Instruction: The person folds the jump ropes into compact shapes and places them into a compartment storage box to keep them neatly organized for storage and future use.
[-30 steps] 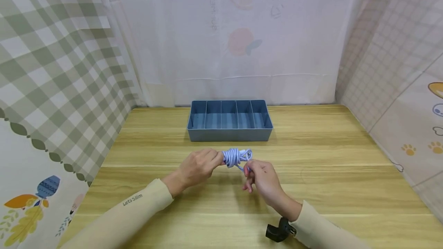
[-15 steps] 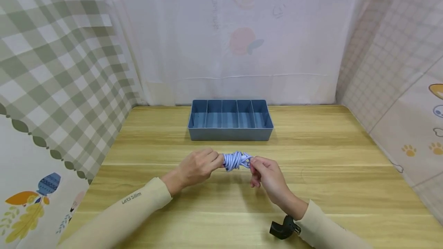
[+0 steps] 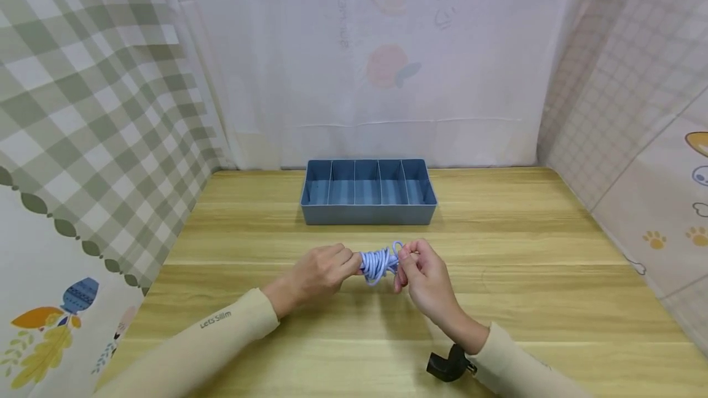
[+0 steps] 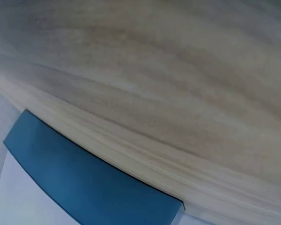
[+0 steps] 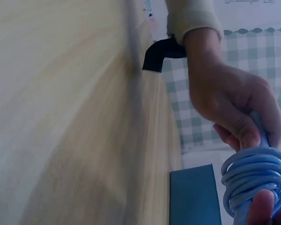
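A light blue-violet cable [image 3: 378, 265], wound into a tight bundle, is held above the table between both hands. My left hand [image 3: 318, 272] grips the bundle's left end. At its right end, the thumb and fingers of my right hand [image 3: 426, 278] pinch the cable, and a small loop sticks up beside the fingertips. Several turns of the cable [image 5: 255, 173] show from close by in the right wrist view, with the left hand [image 5: 234, 96] behind them and right fingertips [image 5: 262, 206] in front. The left wrist view shows neither hand nor cable.
Beyond the hands, a blue-grey box [image 3: 369, 215] with several compartments in a row stands on the wooden table [image 3: 498, 250]. Cloth curtains [image 3: 249, 78] enclose the table at the back and sides. A black mount [image 3: 450, 363] is strapped to the right wrist.
The right hand has shifted from beside the loose strand onto the bundle's right end, its fingers now closer in. The bundle has turned and dropped slightly; the left hand keeps its grip.
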### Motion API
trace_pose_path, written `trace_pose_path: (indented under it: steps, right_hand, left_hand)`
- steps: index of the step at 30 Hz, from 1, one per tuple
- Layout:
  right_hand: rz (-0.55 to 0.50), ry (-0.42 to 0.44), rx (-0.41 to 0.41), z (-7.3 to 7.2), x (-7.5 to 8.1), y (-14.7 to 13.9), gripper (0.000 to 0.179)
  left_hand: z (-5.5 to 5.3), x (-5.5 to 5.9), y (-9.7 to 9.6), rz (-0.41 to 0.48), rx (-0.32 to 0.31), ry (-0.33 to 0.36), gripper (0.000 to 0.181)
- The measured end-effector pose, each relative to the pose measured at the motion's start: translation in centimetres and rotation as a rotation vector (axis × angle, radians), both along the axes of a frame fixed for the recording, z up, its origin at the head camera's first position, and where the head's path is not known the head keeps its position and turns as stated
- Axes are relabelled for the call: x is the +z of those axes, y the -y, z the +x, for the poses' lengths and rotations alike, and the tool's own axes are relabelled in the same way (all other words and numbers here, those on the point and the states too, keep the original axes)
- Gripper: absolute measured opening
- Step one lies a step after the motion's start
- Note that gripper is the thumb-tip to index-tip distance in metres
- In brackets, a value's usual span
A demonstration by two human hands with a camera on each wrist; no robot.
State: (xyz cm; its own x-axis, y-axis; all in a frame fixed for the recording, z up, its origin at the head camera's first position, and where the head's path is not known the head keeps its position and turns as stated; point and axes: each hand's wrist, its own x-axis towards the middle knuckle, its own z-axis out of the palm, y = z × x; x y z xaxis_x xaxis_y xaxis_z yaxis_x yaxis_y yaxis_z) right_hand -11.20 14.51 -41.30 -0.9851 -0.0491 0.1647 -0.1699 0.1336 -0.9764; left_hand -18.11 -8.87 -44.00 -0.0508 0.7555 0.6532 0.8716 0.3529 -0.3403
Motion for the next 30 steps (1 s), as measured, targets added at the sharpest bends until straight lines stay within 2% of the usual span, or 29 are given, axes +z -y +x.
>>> trace_pose_path:
  steps: [5, 9, 12, 15, 18, 20, 25, 30]
  right_hand:
    - [0.068, 0.041, -0.016, -0.5, 0.6, 0.0, 0.015]
    - [0.123, 0.031, -0.051, -1.0, 0.9, 0.0, 0.015]
    - [0.151, -0.031, -0.083, -1.0, 0.8, 0.3, 0.010]
    - [0.223, -0.182, -0.116, -0.9, 0.2, 0.8, 0.003]
    - [0.309, -0.366, -0.139, -0.9, -0.4, 1.2, 0.009]
    - [0.361, -0.451, -0.146, -0.9, -0.7, 1.4, 0.013]
    - [0.415, -0.518, -0.097, -0.7, -0.9, 1.9, 0.013]
    - [0.457, -0.604, -0.024, -0.6, -1.2, 2.4, 0.012]
  left_hand:
    - [0.2, 0.0, -0.2, 0.016, 0.018, -0.007, 0.036]
    - [0.3, 0.1, -0.3, 0.023, 0.026, -0.011, 0.037]
    - [0.4, 0.2, -0.5, 0.034, 0.029, 0.014, 0.037]
    - [0.7, 0.1, -0.7, 0.046, 0.043, 0.058, 0.036]
    - [1.1, 0.0, -1.0, 0.053, 0.067, 0.122, 0.036]
    - [1.5, -0.1, -1.1, 0.055, 0.087, 0.160, 0.037]
    - [2.0, -0.3, -1.3, 0.048, 0.113, 0.288, 0.030]
    - [2.1, -0.2, -1.7, 0.082, 0.154, 0.470, 0.018]
